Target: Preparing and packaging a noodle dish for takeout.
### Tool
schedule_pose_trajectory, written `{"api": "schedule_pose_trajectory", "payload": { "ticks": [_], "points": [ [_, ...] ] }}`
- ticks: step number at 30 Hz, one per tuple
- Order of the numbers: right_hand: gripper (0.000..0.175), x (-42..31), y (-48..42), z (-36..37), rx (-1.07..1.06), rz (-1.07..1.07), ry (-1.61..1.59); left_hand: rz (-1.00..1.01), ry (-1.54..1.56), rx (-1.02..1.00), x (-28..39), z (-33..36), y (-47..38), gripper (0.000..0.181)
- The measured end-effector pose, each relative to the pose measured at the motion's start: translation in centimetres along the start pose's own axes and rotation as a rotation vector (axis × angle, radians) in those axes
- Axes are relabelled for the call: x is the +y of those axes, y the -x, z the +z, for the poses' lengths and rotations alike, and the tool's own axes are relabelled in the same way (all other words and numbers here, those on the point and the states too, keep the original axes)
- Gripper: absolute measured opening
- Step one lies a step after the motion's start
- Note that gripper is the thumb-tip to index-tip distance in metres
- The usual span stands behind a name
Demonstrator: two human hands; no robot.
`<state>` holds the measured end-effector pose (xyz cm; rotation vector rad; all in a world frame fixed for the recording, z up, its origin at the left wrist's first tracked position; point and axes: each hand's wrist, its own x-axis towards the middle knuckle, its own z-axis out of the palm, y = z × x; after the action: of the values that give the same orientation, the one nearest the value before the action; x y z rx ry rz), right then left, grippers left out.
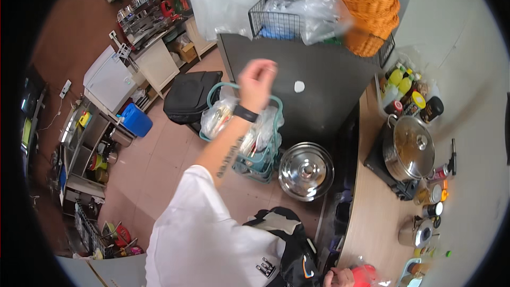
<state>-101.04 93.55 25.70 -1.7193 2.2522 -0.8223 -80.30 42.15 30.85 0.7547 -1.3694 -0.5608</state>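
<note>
My left hand point(259, 77), with a black band at its wrist, is raised in front of the dark cabinet point(287, 59), its fingers curled; whether anything is between them cannot be told. Beneath the forearm stands a teal plastic basket point(277, 121) of plastic-bagged items. My right hand point(339, 277) is at the bottom edge, beside a red object point(363, 275) at the wooden counter; its grip is partly cut off. A round white spot point(299, 86) shows on the cabinet. A shiny metal lid point(306, 171) lies to the right of the basket, low down.
Wicker baskets point(364, 8) and a wire basket point(275, 20) of plastic bags top the cabinet. On the counter point(372, 223) at right stand a glass-lidded pot point(410, 147), jars and a bottle bin point(380, 95). A black bin point(191, 95) and blue canister point(136, 120) are at left.
</note>
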Motion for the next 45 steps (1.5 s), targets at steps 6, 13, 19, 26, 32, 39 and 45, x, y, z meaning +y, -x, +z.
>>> {"api": "schedule_pose_trajectory", "payload": {
  "ticks": [6, 13, 19, 26, 32, 39, 45],
  "points": [
    [0.006, -0.7, -3.6, 1.2, -0.01, 0.086, 0.065, -0.165, 0.017, 0.063, -7.9, -9.3, -8.8, 0.017],
    [0.005, -2.7, -4.2, 3.6, -0.156, 0.286, 0.067, -0.443, -1.057, -0.964, -27.8, -19.2, 3.5, 0.025],
    [0.01, -1.6, -3.9, 4.8, -0.235, 0.418, 0.039, -0.684, -1.053, -0.985, -32.2, -17.7, 11.5, 0.046],
    [0.019, -3.3, -20.0, 17.3, -0.536, 0.127, -0.25, -0.416, -1.01, -1.188, -28.9, -18.1, 13.8, 0.031],
    [0.053, -10.8, -33.2, 32.9, -0.744, -0.205, -0.138, -0.318, -0.921, -1.049, -25.3, -19.3, 18.5, 0.027],
    [0.033, -13.9, -44.1, 50.6, -0.545, -0.311, 0.129, -0.242, -0.767, -0.836, -24.0, -17.3, 18.9, 0.016],
    [0.034, -18.5, -47.3, 47.2, -0.881, -0.056, -0.084, -0.213, -0.755, -0.809, -23.1, -19.8, 20.2, 0.018]
  ]
}}
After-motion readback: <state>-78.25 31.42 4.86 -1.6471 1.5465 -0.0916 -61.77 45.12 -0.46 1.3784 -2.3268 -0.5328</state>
